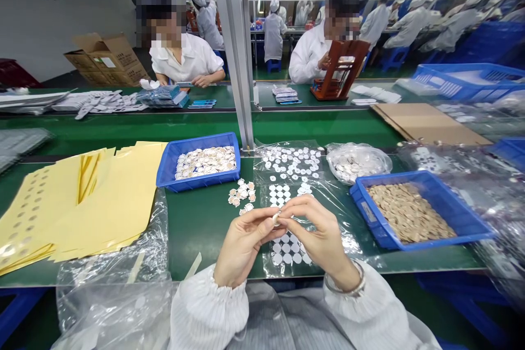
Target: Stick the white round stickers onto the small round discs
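My left hand (247,238) and my right hand (319,229) meet over the table, fingers pinched together on one small round disc (275,219). Its visible edge looks pale; the rest is covered by my fingertips. Beneath my hands lies a clear plastic sheet (336,213) with white round pieces (286,251) set out in rows. More white pieces (293,161) are scattered at its far end. Just beyond my left hand sits a small loose group of white and tan discs (241,193) on the green table (192,224).
A blue tray (164,175) of white-and-tan discs stands ahead left, another blue tray (369,227) of tan discs at right. Between them is a plastic bag (359,163) of white pieces. Yellow sheets (110,202) cover the left. A metal post (235,54) rises ahead; two people sit opposite.
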`<state>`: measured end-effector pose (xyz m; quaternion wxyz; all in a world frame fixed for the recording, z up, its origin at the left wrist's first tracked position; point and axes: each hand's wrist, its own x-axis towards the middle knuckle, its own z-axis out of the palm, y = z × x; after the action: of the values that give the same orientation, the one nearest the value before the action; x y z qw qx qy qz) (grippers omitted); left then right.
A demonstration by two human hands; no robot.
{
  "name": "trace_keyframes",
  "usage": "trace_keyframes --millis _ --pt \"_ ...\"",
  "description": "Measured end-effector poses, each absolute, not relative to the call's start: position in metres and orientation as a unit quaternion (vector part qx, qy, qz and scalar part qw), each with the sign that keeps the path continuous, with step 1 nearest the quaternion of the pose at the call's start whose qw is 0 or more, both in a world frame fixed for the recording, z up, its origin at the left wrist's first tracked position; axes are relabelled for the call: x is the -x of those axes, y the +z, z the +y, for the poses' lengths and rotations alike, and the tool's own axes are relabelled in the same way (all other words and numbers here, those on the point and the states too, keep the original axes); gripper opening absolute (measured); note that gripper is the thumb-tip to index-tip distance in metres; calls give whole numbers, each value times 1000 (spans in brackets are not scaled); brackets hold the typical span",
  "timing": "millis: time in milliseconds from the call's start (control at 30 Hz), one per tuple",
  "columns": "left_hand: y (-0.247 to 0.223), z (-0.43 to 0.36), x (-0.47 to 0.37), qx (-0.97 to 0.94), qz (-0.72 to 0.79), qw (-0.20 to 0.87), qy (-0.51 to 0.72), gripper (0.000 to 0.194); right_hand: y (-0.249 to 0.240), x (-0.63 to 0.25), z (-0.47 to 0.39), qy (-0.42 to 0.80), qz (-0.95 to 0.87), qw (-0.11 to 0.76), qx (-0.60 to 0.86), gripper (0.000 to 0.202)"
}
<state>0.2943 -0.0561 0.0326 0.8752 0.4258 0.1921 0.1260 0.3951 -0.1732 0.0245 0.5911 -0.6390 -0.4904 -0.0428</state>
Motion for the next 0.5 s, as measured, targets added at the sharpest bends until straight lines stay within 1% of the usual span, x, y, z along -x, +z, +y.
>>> trace_keyframes --millis 233,500 --pt "32 -58 -293 -417 208 875 131 17 26 -398 -174 -51 -533 531 657 8" --pt "35 -61 -296 -414 205 875 142 17 23 -397 -176 -91 -503 561 651 13"
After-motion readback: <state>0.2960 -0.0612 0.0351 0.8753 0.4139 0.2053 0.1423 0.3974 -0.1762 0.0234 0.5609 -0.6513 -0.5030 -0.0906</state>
